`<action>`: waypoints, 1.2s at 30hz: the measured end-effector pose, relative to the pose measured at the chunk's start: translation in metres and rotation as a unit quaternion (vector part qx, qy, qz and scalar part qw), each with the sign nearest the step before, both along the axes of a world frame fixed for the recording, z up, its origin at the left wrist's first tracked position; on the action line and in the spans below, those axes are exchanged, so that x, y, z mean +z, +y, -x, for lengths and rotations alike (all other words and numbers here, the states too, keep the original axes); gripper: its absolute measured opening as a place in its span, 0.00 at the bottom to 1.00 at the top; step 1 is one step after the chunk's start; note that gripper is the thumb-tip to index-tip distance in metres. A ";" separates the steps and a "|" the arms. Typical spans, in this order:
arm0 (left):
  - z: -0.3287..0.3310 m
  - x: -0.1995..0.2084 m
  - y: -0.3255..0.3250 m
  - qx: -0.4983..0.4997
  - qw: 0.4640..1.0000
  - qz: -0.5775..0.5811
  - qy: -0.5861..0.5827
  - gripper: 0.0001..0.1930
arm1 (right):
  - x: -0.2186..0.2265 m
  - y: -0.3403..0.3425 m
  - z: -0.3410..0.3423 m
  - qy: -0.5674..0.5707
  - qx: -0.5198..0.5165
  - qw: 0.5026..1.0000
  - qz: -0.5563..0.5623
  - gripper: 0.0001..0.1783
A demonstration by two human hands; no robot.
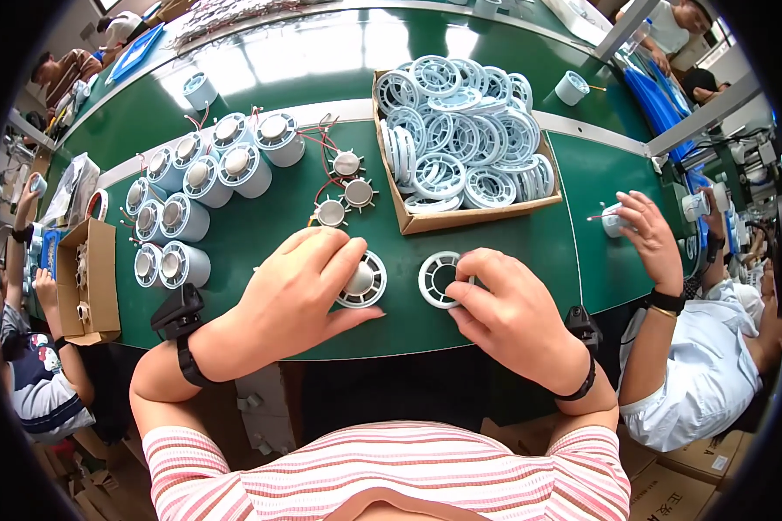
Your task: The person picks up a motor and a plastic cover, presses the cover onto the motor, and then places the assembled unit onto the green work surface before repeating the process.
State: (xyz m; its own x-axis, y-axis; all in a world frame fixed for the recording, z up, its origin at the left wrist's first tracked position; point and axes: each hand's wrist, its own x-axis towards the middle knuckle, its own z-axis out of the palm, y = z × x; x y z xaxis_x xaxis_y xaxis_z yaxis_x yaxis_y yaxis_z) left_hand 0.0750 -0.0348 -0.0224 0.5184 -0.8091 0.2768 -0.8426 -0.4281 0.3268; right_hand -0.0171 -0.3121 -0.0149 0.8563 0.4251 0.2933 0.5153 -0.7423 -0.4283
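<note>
The left ring (378, 293) lies on the near side of the box (487, 217), off its left corner, its spoked face up toward the camera; being round, it has no long axis, and its central axis runs roughly upright; a silver dome (359, 280) sits in its middle, partly under the fingers; the right ring (427, 280) lies just below the box's near edge, also face up, its open centre showing dark.

The left hand (297, 276) comes in knuckles up, fingers bent over the left ring's left part, thumb stretched rightward along its near edge; the fingertips are partly hidden, so I cannot tell how tightly it grips; the right hand (517, 304) is turned inward, fingers curled, thumb and forefinger drawn narrow on the right ring's right rim, holding it.

The box is plain brown cardboard, heaped with pale blue, smooth plastic rings (439, 176), spoked like small wheels; left of the box are loose silver discs (357, 193), round, with short tabs about the edge and thin red wires; farther left of it, cylinders (250, 180) of pale blue plastic stand in rows, silver-topped; the table (400, 339) beneath is glossy green.
</note>
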 end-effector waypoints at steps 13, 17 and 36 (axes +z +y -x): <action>-0.002 -0.012 -0.011 0.080 0.740 0.140 0.653 0.37 | -0.046 0.018 0.011 0.046 -0.151 0.983 -0.090 0.32; -0.002 -0.020 -0.012 0.050 0.697 0.140 0.702 0.39 | -0.026 0.025 0.010 0.063 -0.136 0.978 -0.148 0.36; -0.002 -0.033 -0.013 -0.057 0.725 0.147 0.671 0.34 | -0.016 0.051 -0.008 0.103 0.015 0.965 -0.241 0.45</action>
State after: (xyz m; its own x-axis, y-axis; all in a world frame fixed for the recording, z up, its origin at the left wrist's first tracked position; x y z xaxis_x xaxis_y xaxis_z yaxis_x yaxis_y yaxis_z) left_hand 0.0765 -0.0479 -0.0553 0.4148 -0.8763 -0.2449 0.2927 -0.1263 0.9478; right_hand -0.0088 -0.2613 -0.0311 0.9071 0.3077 0.2874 0.4000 -0.4169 -0.8162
